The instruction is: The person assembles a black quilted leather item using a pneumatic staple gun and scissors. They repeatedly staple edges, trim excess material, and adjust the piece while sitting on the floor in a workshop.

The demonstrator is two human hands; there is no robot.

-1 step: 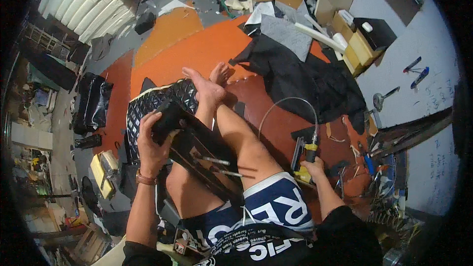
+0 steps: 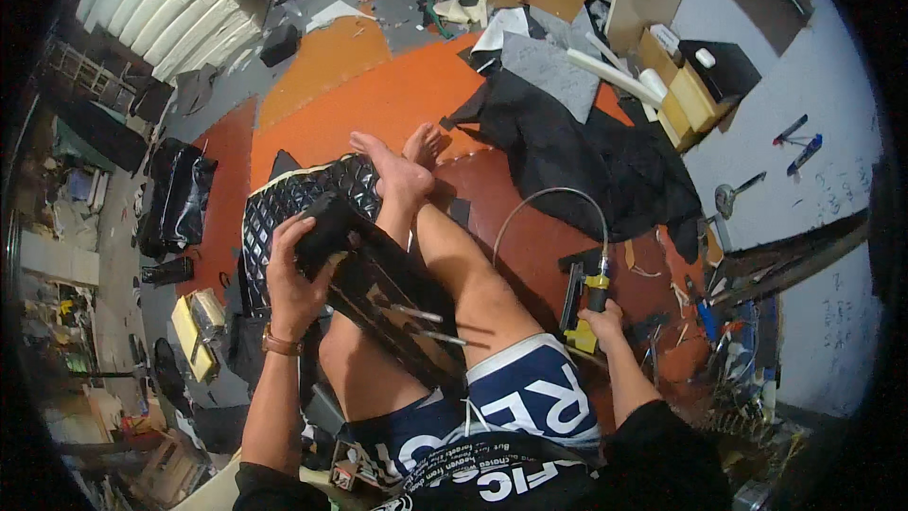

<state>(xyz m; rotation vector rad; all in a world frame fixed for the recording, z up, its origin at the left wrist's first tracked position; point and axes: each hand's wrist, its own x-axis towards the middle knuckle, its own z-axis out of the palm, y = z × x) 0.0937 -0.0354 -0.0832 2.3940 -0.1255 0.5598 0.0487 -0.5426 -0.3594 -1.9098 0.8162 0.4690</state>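
Observation:
My left hand (image 2: 295, 276) grips the far end of a black-covered wooden piece (image 2: 388, 298), fingers wrapped over the dark padded end. The piece lies slantwise across my legs, with bare wood on its underside. Two metal rods (image 2: 416, 313) stick out of it toward the right. In my right hand (image 2: 605, 324) is a yellow-and-black staple gun (image 2: 588, 303), held by its handle beside my right thigh, apart from the wooden piece. A clear air hose (image 2: 553, 191) arcs from the gun over toward my leg. Black quilted material (image 2: 284, 199) lies under and beyond the left hand.
Black fabric (image 2: 586, 151) and grey sheets (image 2: 549, 71) are heaped ahead on the right. Yellow foam blocks (image 2: 194, 336) lie at left, near black upholstered pieces (image 2: 180, 189). Tools (image 2: 804, 147) rest on a white board at far right. Orange matting (image 2: 350, 95) covers the floor ahead.

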